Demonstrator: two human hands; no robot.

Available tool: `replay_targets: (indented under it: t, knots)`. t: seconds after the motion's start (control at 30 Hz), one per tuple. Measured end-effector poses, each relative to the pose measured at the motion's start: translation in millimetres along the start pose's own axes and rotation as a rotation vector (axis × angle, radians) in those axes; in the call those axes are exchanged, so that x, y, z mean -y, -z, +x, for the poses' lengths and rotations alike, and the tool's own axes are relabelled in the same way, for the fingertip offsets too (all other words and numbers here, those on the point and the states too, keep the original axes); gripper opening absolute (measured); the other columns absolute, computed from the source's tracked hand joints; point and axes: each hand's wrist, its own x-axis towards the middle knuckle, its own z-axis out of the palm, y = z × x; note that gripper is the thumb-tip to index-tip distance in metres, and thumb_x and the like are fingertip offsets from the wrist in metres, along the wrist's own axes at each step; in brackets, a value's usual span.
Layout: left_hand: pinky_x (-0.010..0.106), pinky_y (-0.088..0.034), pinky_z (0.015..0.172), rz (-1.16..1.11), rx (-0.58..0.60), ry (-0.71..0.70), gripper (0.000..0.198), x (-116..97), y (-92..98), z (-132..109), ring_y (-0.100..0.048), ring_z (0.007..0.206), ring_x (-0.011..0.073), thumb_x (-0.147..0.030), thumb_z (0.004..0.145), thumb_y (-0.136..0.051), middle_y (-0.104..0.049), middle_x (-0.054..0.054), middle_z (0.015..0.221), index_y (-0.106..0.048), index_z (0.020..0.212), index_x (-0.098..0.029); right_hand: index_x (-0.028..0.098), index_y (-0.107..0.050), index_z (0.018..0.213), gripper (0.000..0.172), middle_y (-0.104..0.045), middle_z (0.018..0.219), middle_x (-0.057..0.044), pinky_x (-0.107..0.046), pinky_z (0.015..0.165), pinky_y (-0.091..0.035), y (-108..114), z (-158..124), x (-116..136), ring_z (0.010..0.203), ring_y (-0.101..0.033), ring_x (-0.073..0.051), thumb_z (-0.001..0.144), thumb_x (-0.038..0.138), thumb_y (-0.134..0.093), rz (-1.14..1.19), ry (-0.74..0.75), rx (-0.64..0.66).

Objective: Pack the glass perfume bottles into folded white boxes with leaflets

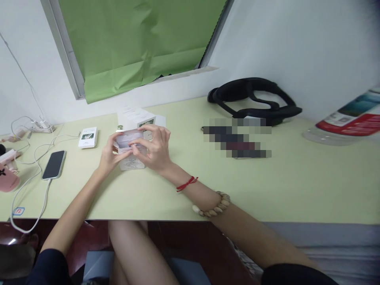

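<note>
A small white carton (132, 164) with fine print on its front is between my hands above the table, its top opened so that the pale inside shows. My left hand (110, 155) grips its left side, thumb along the front. Around the right side and top edge is my right hand (156, 148), with thumb and index finger at the opening. Whether anything small is pinched there, I cannot make out. Just behind stand another white box (138, 116) with a green picture and a small gold-green round top (120, 127), partly hidden.
On the left lie a flat white box (88, 137), a phone (54, 165) on a white cable, a pink cup (8, 180) and a power strip (44, 128). To the right are a black headset (255, 99), a blurred-out item (237, 138) and a large clear bottle (344, 118).
</note>
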Motion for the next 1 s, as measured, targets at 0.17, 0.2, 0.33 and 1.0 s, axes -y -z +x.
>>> replay_targets:
  t: [0.17, 0.2, 0.33, 1.0]
  knots:
    - [0.02, -0.05, 0.058, -0.025, -0.035, 0.013, 0.053, -2.1, 4.1, 1.8, -0.062, 0.083, 0.0133, -0.055, 0.08, -0.066, -0.063, 0.009, 0.112, -0.05, 0.118, -0.022, 0.028, -0.069, 0.106, 0.027, -0.051, 0.122, -0.008, -0.047, 0.096, -0.036, 4.7, 3.1, -9.4, 0.112, -0.049, -0.03, 0.089, 0.036, -0.05, -0.019, -0.058, -0.037]
    - [0.02, -0.05, 0.058, -0.025, -0.025, 0.017, 0.051, -2.7, 4.9, 2.2, -0.062, 0.082, 0.0133, -0.054, 0.081, -0.066, -0.063, 0.009, 0.111, -0.051, 0.117, -0.022, 0.027, -0.069, 0.106, 0.027, -0.05, 0.122, -0.008, -0.048, 0.096, -0.037, 5.2, 3.8, -10.6, 0.112, -0.049, -0.03, 0.089, 0.035, -0.049, -0.005, -0.067, -0.037]
    - [0.02, -0.05, 0.059, -0.011, 0.031, 0.035, 0.046, -5.4, 8.4, 4.2, -0.062, 0.082, 0.0125, -0.052, 0.081, -0.067, -0.064, 0.008, 0.112, -0.053, 0.113, -0.022, 0.025, -0.069, 0.098, 0.022, -0.051, 0.118, -0.009, -0.049, 0.096, -0.039, 5.1, 5.5, -11.3, 0.11, -0.051, -0.029, 0.087, 0.029, -0.051, 0.066, -0.088, -0.031]
    - [0.052, -0.037, 0.108, 0.367, -0.098, -0.338, 0.019, -13.6, 2.8, 1.8, -0.037, 0.136, 0.0292, -0.035, 0.091, -0.056, -0.045, 0.01, 0.138, -0.069, 0.099, -0.024, 0.021, -0.066, 0.088, 0.016, -0.053, 0.101, -0.01, -0.042, 0.091, -0.051, 1.1, 4.3, -5.6, 0.103, -0.058, -0.024, 0.09, 0.027, -0.051, 0.325, -0.146, -0.09]
